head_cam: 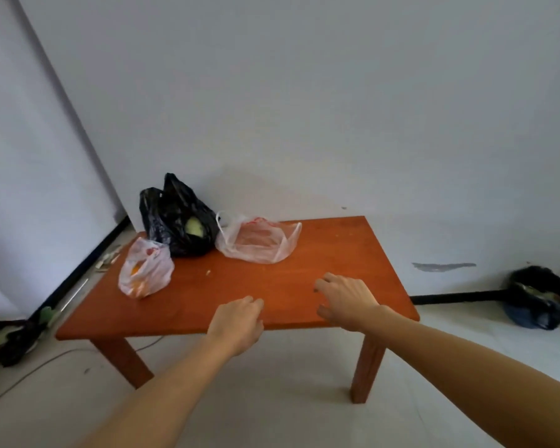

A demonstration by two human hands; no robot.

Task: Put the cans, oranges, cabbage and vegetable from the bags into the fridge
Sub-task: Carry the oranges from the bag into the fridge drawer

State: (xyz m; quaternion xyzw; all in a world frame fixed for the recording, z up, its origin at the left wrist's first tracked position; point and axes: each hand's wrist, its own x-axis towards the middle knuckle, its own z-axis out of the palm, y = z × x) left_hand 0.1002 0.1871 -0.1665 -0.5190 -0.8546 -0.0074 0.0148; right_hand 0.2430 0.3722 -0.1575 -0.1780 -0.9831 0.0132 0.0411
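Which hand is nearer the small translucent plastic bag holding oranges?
Left. The left hand is right of the translucent plastic bag of oranges; the right hand is farther right.

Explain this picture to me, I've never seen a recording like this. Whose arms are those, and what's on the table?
There is no machine here. The camera sits on a person's head, looking forward and down, so the two bare arms are that person's own. The left hand and right hand reach over the near edge of a low wooden table, and neither holds anything. Three plastic bags lie on the table: a black bag with something pale green showing, a small clear bag with orange fruit, and a flatter clear bag further right. No fridge is in view.
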